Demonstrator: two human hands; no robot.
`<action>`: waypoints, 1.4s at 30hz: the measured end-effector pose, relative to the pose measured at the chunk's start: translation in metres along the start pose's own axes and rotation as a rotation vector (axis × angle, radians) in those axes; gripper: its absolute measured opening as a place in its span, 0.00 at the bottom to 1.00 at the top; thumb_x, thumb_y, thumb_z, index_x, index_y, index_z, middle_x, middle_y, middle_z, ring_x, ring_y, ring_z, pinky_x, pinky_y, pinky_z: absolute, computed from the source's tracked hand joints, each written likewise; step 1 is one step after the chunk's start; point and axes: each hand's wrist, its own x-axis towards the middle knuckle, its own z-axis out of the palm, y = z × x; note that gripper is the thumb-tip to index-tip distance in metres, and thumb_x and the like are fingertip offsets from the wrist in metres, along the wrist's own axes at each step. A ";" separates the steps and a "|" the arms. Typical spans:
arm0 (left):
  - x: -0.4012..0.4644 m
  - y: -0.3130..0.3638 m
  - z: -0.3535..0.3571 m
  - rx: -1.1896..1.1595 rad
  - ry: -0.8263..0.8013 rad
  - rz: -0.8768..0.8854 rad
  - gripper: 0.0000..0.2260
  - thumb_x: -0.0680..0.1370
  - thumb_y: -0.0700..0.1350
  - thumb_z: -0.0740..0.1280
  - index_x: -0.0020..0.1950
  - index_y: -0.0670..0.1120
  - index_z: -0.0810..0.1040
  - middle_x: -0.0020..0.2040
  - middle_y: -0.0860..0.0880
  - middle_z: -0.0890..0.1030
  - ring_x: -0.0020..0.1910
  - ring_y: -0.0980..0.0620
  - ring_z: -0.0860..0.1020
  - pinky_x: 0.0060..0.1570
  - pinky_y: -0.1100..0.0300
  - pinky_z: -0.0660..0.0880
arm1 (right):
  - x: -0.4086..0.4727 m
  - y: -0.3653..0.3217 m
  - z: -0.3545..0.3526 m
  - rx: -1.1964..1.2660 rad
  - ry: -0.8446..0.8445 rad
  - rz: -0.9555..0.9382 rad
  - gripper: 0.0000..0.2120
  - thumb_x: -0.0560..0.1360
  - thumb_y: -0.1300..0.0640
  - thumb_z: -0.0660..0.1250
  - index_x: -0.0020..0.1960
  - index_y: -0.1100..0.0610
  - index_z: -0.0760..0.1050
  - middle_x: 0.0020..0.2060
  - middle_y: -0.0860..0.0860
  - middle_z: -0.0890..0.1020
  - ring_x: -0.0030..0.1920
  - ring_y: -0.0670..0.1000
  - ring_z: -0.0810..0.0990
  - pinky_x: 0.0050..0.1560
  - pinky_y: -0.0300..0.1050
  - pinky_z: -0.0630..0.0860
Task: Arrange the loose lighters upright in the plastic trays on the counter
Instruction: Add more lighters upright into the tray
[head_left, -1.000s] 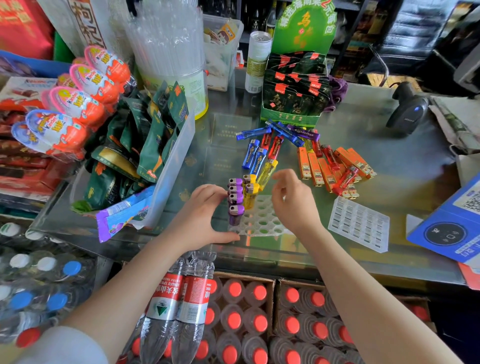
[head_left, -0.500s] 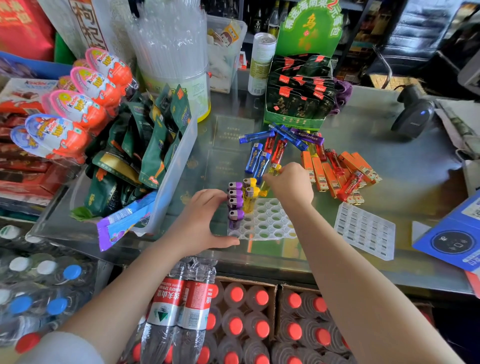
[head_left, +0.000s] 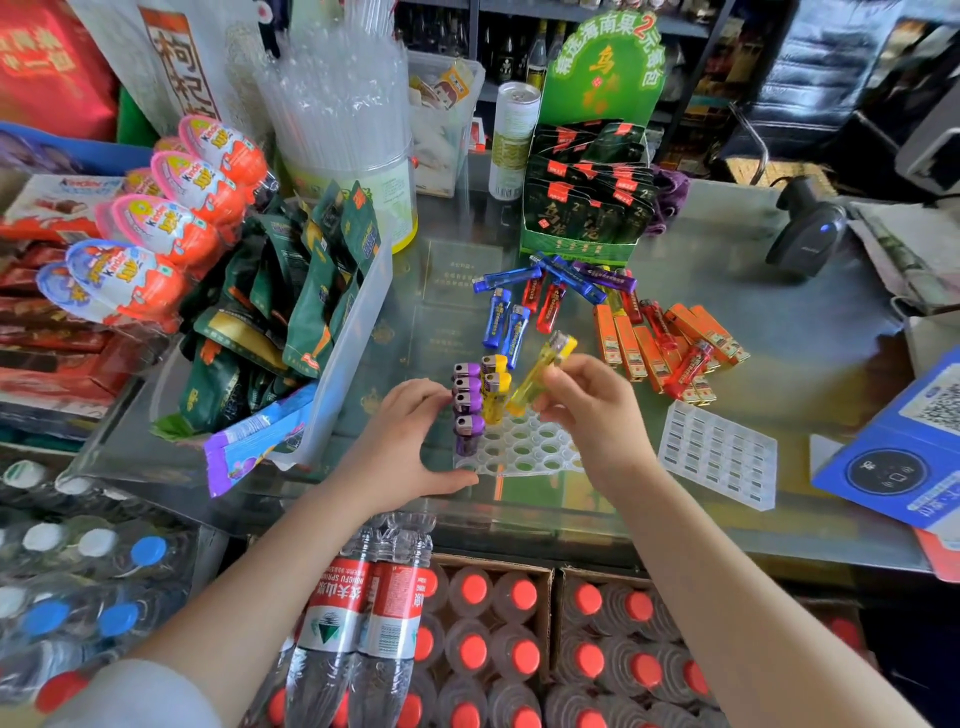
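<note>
A clear plastic tray with round holes (head_left: 524, 449) lies on the glass counter near its front edge. Several purple lighters (head_left: 466, 402) and two yellow lighters (head_left: 493, 387) stand upright in its left rows. My left hand (head_left: 402, 441) rests against the tray's left edge, thumb along the front corner. My right hand (head_left: 587, 402) holds a yellow lighter (head_left: 540, 371) tilted over the tray, its base close to the holes. Loose blue, red and purple lighters (head_left: 540, 301) lie behind the tray, and orange lighters (head_left: 660, 343) lie to the right.
A second tray with rectangular slots (head_left: 719, 452) lies right of the first. A clear bin of snack packets (head_left: 332, 332) stands to the left, a green display box (head_left: 582, 223) behind, a barcode scanner (head_left: 805, 228) at the back right, and a blue box (head_left: 898, 452) on the right.
My right hand reached back to the loose pile, picked up a yellow lighter and brought it over the tray. My left hand stayed at the tray's left edge.
</note>
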 end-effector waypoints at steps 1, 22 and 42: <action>0.000 0.001 0.000 0.026 -0.002 0.010 0.36 0.62 0.67 0.64 0.64 0.47 0.69 0.61 0.51 0.69 0.63 0.57 0.61 0.63 0.63 0.55 | -0.007 0.004 0.001 0.050 0.006 0.005 0.05 0.75 0.63 0.64 0.40 0.58 0.74 0.30 0.51 0.79 0.32 0.48 0.79 0.36 0.38 0.78; -0.003 0.013 -0.002 0.039 -0.034 -0.065 0.34 0.65 0.60 0.72 0.66 0.47 0.67 0.63 0.50 0.68 0.64 0.53 0.63 0.60 0.64 0.57 | -0.010 0.030 0.016 -0.448 -0.136 -0.437 0.05 0.71 0.67 0.69 0.46 0.62 0.77 0.36 0.42 0.74 0.35 0.36 0.75 0.37 0.26 0.70; 0.014 0.012 -0.010 0.067 -0.119 -0.076 0.33 0.63 0.61 0.72 0.64 0.50 0.67 0.62 0.54 0.67 0.63 0.56 0.62 0.59 0.62 0.60 | 0.036 0.008 -0.037 -0.700 0.098 -0.295 0.07 0.75 0.62 0.62 0.49 0.59 0.78 0.44 0.49 0.80 0.40 0.43 0.75 0.38 0.25 0.67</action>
